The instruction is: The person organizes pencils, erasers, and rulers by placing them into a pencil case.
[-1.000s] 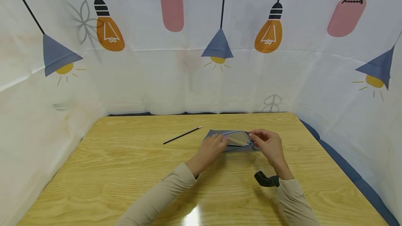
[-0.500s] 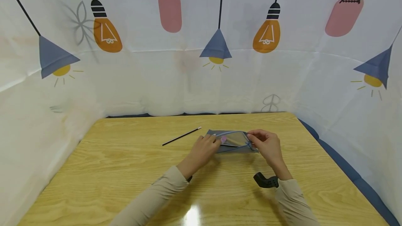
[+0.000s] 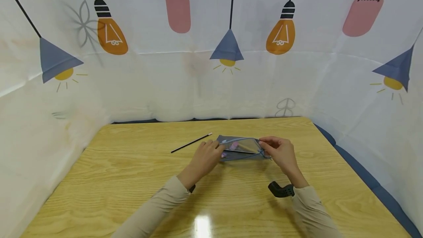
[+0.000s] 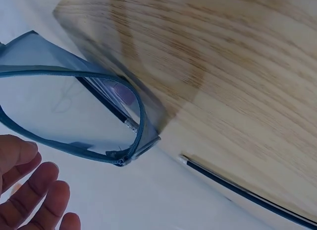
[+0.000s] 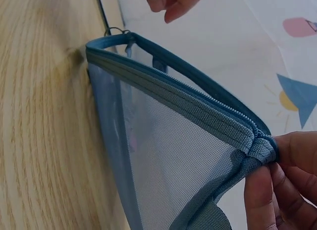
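A blue-grey mesh zip pouch (image 3: 236, 158) lies on the table with its zipper undone, its mouth gaping in both wrist views. My right hand (image 3: 282, 153) pinches the zipper-end corner between thumb and fingers, as the right wrist view shows. Beside the opposite end is my left hand (image 3: 205, 157). In the left wrist view its relaxed, slightly bent fingers (image 4: 47, 195) stand apart from the pouch rim and hold nothing. Inside the pouch are a black pencil (image 4: 104, 100) and a small pink-purple item (image 3: 234, 145).
Another black pencil (image 3: 191, 143) with a pale end lies on the wooden table (image 3: 132, 179), left of the pouch. White cloth printed with lamps (image 3: 228, 94) hangs behind and at both sides. A black strapped device (image 3: 280, 189) sticks out from the right wrist.
My left hand has drawn back leftward from over the pouch, uncovering more of its mouth and the pink-purple item. The right hand keeps its pinch on the corner.
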### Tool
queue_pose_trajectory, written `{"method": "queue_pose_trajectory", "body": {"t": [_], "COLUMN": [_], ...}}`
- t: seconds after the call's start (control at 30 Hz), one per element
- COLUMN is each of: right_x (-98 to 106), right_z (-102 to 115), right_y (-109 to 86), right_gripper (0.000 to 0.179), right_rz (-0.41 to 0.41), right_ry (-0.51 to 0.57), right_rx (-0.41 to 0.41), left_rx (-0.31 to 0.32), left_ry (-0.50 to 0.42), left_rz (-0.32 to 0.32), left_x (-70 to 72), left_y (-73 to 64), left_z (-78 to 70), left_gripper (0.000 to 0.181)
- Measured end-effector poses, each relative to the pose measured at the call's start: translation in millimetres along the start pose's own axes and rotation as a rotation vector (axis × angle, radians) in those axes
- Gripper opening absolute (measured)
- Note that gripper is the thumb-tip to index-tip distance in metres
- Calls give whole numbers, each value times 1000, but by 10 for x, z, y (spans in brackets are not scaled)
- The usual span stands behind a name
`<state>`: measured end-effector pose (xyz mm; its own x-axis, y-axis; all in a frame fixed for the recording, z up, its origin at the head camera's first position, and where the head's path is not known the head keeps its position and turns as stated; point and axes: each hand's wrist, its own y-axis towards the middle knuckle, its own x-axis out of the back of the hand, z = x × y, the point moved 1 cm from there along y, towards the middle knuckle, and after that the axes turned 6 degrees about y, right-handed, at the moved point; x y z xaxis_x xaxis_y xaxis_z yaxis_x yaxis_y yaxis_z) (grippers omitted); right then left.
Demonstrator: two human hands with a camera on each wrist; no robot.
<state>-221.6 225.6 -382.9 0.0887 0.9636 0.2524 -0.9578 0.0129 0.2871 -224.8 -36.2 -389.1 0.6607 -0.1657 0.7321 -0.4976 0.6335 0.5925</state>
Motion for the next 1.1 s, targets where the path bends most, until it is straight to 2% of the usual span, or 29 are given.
{"method": "queue_pose_trajectory", "body": {"t": [0.23, 0.5, 0.7, 0.83, 1.0, 1.1], "right_x": [-14, -23, 0, 22, 37, 50], "right_z": [-35, -10, 2, -16, -29, -20], "right_y": [4, 2, 16, 21, 5, 6], "right_gripper": [21, 25, 23, 23, 24, 25], "right_rz": [-15, -52, -53, -63, -76, -83], "right_ry": [15, 49, 32, 30, 36, 20], "right_rx": [-22, -39, -57, -55, -56, -51], "left_rx": [13, 32, 63, 93, 135, 158], "left_ry": [-27, -27, -57, -94, -174, -189], "left_rz": [-9, 22, 50, 72, 57, 54], "left_x": [17, 11, 29, 32, 20, 5], "left_y": [-73, -119, -152, -175, -206, -218], "left_z": [55, 114, 188, 249, 327, 374], "left_gripper": [10, 13, 9, 14, 18, 18]}}
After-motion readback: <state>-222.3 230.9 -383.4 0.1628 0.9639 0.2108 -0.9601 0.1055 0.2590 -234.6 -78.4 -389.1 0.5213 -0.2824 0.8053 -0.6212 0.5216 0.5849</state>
